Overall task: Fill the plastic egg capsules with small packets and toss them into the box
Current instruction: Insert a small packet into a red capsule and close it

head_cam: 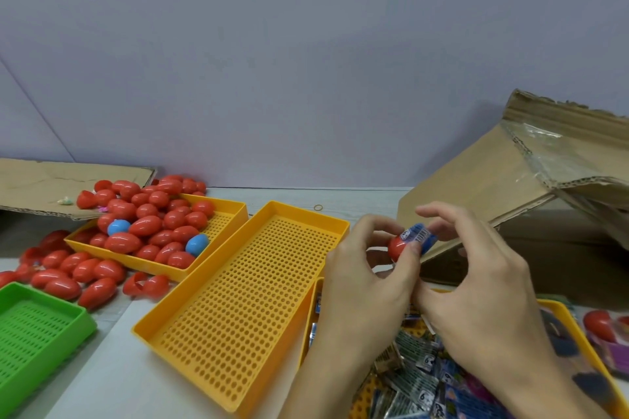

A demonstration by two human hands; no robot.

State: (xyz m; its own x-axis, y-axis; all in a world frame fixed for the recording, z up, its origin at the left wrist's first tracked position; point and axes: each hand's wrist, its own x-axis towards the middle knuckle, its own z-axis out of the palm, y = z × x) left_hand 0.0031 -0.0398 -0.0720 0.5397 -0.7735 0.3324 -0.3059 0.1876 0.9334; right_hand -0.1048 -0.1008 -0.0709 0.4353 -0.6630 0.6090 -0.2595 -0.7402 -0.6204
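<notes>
Foil packets fill the near tray while her left hand pinches a red plastic egg half and her right hand should tuck the blue packet fully inside before closing.

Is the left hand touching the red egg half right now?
Touching. The head view shows the left hand with fingers curled round the red egg half, thumb pressed against its front beside the blue packet.

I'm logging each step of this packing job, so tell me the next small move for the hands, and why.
Probably push the blue packet fully into the red egg half. The left hand grips that half while the right hand pinches the packet at its mouth, and much of the packet sticks out, so the egg cannot close or go into the cardboard box yet.
</notes>
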